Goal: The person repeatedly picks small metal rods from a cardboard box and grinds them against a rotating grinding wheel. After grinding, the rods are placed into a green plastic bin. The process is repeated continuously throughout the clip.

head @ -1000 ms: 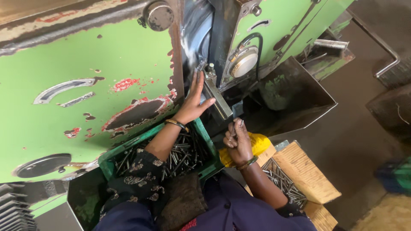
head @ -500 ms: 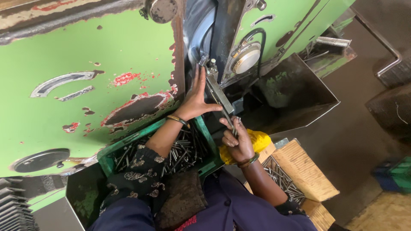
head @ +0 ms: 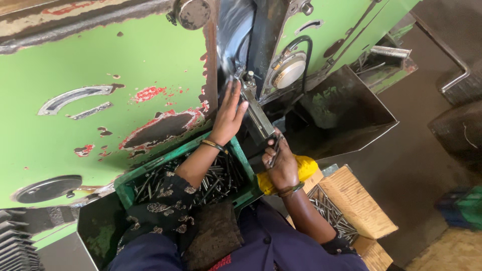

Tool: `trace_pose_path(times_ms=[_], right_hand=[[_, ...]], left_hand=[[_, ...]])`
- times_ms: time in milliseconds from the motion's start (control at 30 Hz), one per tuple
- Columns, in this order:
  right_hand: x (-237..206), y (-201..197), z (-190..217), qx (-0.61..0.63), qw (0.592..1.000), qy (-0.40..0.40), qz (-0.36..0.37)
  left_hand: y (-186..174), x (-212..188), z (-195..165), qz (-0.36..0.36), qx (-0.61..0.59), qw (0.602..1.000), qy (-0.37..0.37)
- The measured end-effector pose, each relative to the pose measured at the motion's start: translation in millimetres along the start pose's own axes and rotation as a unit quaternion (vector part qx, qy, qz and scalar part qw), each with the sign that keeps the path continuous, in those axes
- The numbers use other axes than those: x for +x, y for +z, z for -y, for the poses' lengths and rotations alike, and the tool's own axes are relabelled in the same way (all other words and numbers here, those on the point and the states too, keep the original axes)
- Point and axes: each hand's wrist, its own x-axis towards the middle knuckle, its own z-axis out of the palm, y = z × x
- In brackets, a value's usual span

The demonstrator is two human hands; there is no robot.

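1. Nearest the camera, a wooden box (head: 351, 200) of metal rods sits at the right, and a green crate (head: 150, 170) of long bolts lies under the left forearm.
2. Just beyond, the right hand (head: 281, 163) is curled shut around a thin dark rod (head: 274, 150), above a yellow cloth (head: 306, 168).
3. Farther on, the left hand (head: 228, 115) lies flat, fingers together, against a steel fixture (head: 256, 113).
4. Behind stands the green machine (head: 100, 65).
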Motion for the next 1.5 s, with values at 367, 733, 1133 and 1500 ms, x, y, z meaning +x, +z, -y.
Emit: trace_pose_path(times_ms=[367,733,1133,1500], right_hand=[[-9,10,3,-0.025,0.999,-0.021,0.019],[9,8,12,-0.047,0.997,-0.033,0.048],[6,9,15,-0.029,0.996,0.024,0.076],[-4,-19,-31,-0.031,0.997,0.018,0.070]], left_hand=[[-19,7,-11,0.096,-0.044,0.993,0.053],[-22,22,-7,0.095,-0.090,0.991,0.031],[-16,18,-2,0.043,-0.054,0.997,0.020],[-16,-13,24,0.075,-0.041,0.994,0.073]])
